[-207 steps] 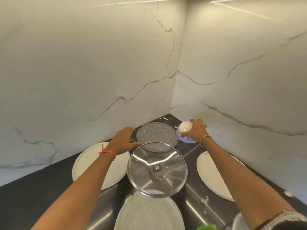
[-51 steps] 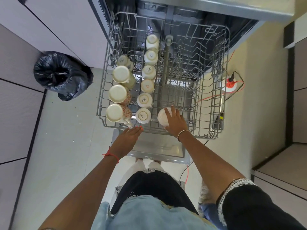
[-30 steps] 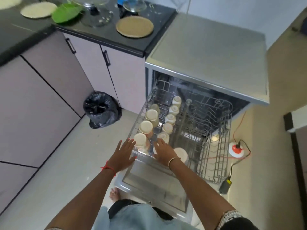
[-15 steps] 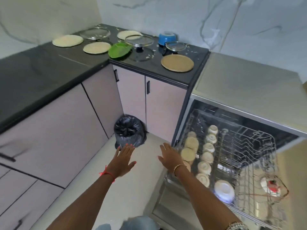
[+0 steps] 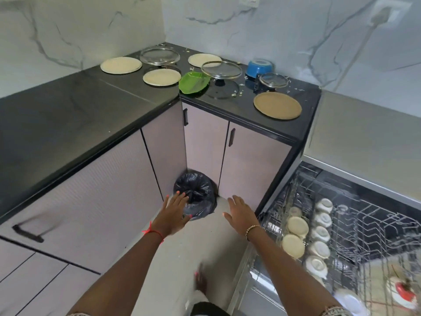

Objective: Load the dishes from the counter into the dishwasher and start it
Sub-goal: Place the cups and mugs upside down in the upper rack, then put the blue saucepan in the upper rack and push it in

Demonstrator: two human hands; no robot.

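My left hand (image 5: 174,214) and my right hand (image 5: 241,215) are both empty, fingers spread, held out over the floor in front of the corner cabinets. The dishwasher's pulled-out wire rack (image 5: 373,226) is at the lower right, holding several upturned cups (image 5: 319,233) and a white bowl (image 5: 350,303) near its front. On the black corner counter (image 5: 109,103) lie cream plates (image 5: 121,65), a green leaf-shaped dish (image 5: 193,82), glass lids (image 5: 221,70), a blue bowl (image 5: 259,68) and a brown plate (image 5: 277,105).
A tied black rubbish bag (image 5: 198,198) sits on the floor in the cabinet corner, just beyond my left hand. The dishwasher's steel top (image 5: 364,137) adjoins the counter on the right. Food crumbs litter the counter near the lids.
The white bowl went from the counter into the rack and my right hand let go of it. Both hands have left the rack, and my view has swung left and up toward the counter.
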